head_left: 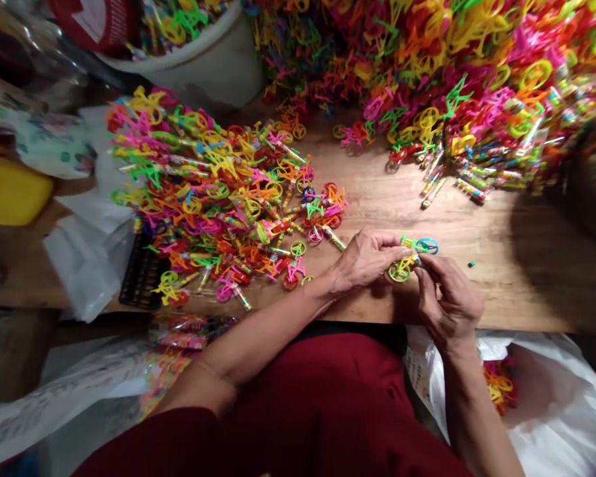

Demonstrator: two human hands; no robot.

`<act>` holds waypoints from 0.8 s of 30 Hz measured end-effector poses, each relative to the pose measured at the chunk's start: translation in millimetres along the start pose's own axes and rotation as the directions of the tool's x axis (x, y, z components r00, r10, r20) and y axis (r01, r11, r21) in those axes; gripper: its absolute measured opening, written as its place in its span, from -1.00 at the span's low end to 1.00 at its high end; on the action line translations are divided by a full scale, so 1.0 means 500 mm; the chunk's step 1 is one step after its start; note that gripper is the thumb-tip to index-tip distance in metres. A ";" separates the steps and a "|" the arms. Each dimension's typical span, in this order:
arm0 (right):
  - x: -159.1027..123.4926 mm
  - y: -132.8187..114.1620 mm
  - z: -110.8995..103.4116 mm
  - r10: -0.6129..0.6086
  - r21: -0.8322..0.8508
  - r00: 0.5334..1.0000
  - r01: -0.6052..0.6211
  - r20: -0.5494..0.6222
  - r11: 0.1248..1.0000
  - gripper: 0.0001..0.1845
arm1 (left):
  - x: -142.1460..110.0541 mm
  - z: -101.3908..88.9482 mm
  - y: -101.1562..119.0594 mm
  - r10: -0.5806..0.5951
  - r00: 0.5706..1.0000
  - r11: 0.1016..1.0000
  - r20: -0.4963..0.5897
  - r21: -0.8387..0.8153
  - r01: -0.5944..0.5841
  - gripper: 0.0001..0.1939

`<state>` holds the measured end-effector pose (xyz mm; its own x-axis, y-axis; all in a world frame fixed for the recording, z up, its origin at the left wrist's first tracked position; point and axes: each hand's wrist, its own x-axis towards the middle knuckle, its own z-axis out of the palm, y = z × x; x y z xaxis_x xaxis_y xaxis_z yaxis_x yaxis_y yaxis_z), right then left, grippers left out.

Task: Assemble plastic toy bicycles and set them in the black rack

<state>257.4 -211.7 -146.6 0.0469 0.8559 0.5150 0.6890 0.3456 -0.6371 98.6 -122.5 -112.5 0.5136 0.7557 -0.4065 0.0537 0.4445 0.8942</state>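
Observation:
A small toy bicycle (pixel 411 257) with a lime-green frame, one green wheel and one blue wheel is held just above the wooden table (pixel 477 225). My left hand (pixel 365 258) pinches it from the left, fingers closed on the frame. My right hand (pixel 447 298) grips it from below and the right, thumb and fingers pressed at the green wheel. Left of my hands lies a heap of finished colourful toy bicycles with candy tubes (pixel 218 199).
A large mound of bright plastic bicycle parts (pixel 451 73) fills the far right. A white tub (pixel 208 59) stands at the back. White plastic bags (pixel 566 404) hang below the table edge; another bag and a black tray (pixel 142 275) lie at left. A yellow object (pixel 10 192) sits far left.

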 end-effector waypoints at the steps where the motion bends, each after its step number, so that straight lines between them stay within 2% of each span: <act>1: -0.002 -0.003 0.002 -0.015 -0.007 1.000 0.015 -0.016 1.000 -0.65 | -0.003 0.000 -0.001 0.014 1.000 1.000 -0.001 -0.010 -0.014 -0.53; 7: -0.021 -0.009 0.024 -0.079 -0.131 0.997 0.074 -0.028 0.989 -0.63 | -0.011 -0.003 -0.031 -0.016 0.999 0.998 -0.036 -0.062 0.013 -0.56; 9: -0.016 -0.014 0.029 -0.084 -0.143 0.996 0.079 -0.032 0.987 -0.63 | -0.011 -0.009 -0.032 -0.015 0.999 0.999 -0.029 -0.033 0.014 -0.56; 12: 0.011 -0.036 0.034 -0.128 -0.065 0.992 0.129 0.016 0.990 -0.57 | -0.028 -0.038 0.011 0.009 1.000 0.991 -0.019 0.136 -0.006 -0.62; 14: 0.037 -0.049 0.036 -0.131 0.017 0.990 0.130 0.051 0.991 -0.45 | -0.055 -0.078 0.069 0.094 0.990 0.944 -0.110 0.324 -0.053 -0.67; 15: 0.051 -0.049 0.035 -0.115 0.044 0.992 0.112 0.053 0.993 -0.39 | -0.072 -0.105 0.104 0.178 0.964 0.895 -0.197 0.440 -0.075 -0.71; 16: 0.065 -0.044 0.033 -0.092 0.049 0.995 0.090 0.042 0.995 -0.37 | -0.090 -0.136 0.141 0.292 0.907 0.824 -0.303 0.561 -0.078 -0.76; 17: 0.079 -0.032 0.030 -0.072 0.033 0.997 0.072 0.017 0.997 -0.40 | -0.107 -0.170 0.178 0.413 0.811 0.736 -0.415 0.676 -0.029 -0.80; 18: 0.093 -0.014 0.025 -0.057 -0.002 0.998 0.057 -0.001 0.998 -0.49 | -0.122 -0.205 0.211 0.508 0.721 0.643 -0.472 0.765 0.048 -0.87; 19: 0.107 0.009 0.020 -0.048 -0.055 0.999 0.047 -0.013 0.997 -0.61 | -0.134 -0.241 0.240 0.592 0.619 0.542 -0.516 0.823 0.168 -0.90; 20: 0.120 0.034 0.016 -0.036 -0.109 0.999 0.035 -0.008 0.993 -0.72 | -0.141 -0.274 0.263 0.635 0.550 0.429 -0.543 0.840 0.333 -0.89; 21: 0.133 0.060 0.012 -0.014 -0.165 1.000 0.015 0.011 0.986 -0.77 | -0.144 -0.304 0.280 0.662 0.512 0.322 -0.547 0.825 0.464 -0.87; 22: 0.145 0.083 0.012 0.000 -0.222 0.999 0.007 0.033 0.975 -0.78 | -0.142 -0.327 0.290 0.681 0.497 0.226 -0.537 0.800 0.555 -0.81; 24: 0.166 0.121 0.017 0.008 -0.339 0.994 0.029 0.107 0.940 -0.77 | -0.126 -0.345 0.296 0.726 0.490 0.103 -0.483 0.780 0.617 -0.64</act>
<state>296.8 -116.2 -147.3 -0.0257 0.8949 0.4456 0.8946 0.2195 -0.3893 -73.5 -21.2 12.9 -0.1229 0.9250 0.3596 0.9906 0.1364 -0.0122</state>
